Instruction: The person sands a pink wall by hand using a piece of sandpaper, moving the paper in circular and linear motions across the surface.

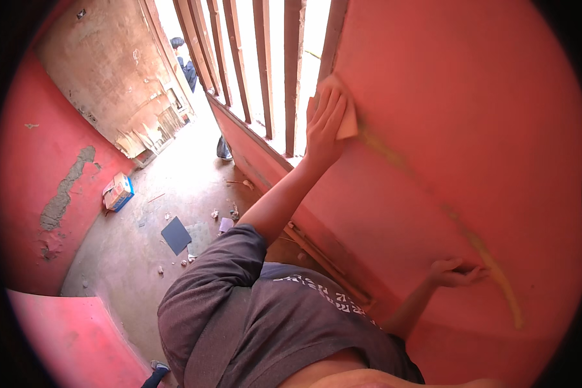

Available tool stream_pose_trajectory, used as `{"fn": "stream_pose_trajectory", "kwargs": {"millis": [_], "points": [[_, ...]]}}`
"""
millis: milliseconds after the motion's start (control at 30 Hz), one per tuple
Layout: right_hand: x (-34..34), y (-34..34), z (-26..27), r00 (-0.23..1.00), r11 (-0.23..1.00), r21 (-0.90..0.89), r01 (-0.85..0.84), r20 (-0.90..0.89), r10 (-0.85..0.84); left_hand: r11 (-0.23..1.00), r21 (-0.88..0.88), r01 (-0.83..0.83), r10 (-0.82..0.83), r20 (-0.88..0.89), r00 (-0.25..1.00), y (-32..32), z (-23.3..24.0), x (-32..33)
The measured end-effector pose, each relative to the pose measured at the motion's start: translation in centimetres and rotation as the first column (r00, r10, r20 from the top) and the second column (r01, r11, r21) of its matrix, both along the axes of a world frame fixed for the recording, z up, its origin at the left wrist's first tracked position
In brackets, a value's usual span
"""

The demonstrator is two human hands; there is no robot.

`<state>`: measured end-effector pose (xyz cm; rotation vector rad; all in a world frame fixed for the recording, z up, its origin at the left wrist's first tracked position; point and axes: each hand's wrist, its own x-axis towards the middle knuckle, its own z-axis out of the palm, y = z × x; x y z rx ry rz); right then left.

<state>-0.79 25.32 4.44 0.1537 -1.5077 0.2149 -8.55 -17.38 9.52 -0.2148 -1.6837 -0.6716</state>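
My left hand (326,123) presses a folded tan sheet (349,127), which looks like sandpaper, against the red wall (441,121). The fingers lie across the sheet, beside the upright edge of the barred window frame (331,43). From that spot a yellowish streak of filler or bare plaster (482,247) runs down across the wall. Lower on the right, my right hand (458,273) hangs near the streak's lower part. Its fingers are loosely curled and apart, and nothing shows in them; whether it touches the wall I cannot tell.
Window bars (262,68) rise over a low red wall. A worn wooden door (111,72) stands at the upper left, with a person (186,63) outside. On the floor lie a cardboard box (119,192), a dark square sheet (176,235) and scraps. A shoe (159,365) shows lower left.
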Motion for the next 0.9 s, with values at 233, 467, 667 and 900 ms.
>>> {"fn": "stream_pose_trajectory", "kwargs": {"millis": [233,467,667,900], "points": [[1.1,3.4,-1.6,0.994,0.996,0.016,-0.091,0.066,0.090,0.996,0.052,-0.067,0.052,0.248,0.967,3.6,-8.7,4.0],[2.2,8.8,2.1,0.996,0.977,-0.197,-0.078,0.018,0.084,0.997,0.074,-0.005,0.003,0.026,1.000,5.1,4.1,2.1],[3.0,8.3,2.7,0.999,0.989,-0.143,-0.042,0.002,0.042,0.933,0.354,-0.056,-0.011,0.183,0.983,9.1,-6.3,3.7],[2.9,9.2,1.8,0.965,0.963,-0.067,-0.260,0.000,0.261,0.995,0.100,0.013,-0.016,0.025,1.000,14.2,-1.1,3.3]]}}
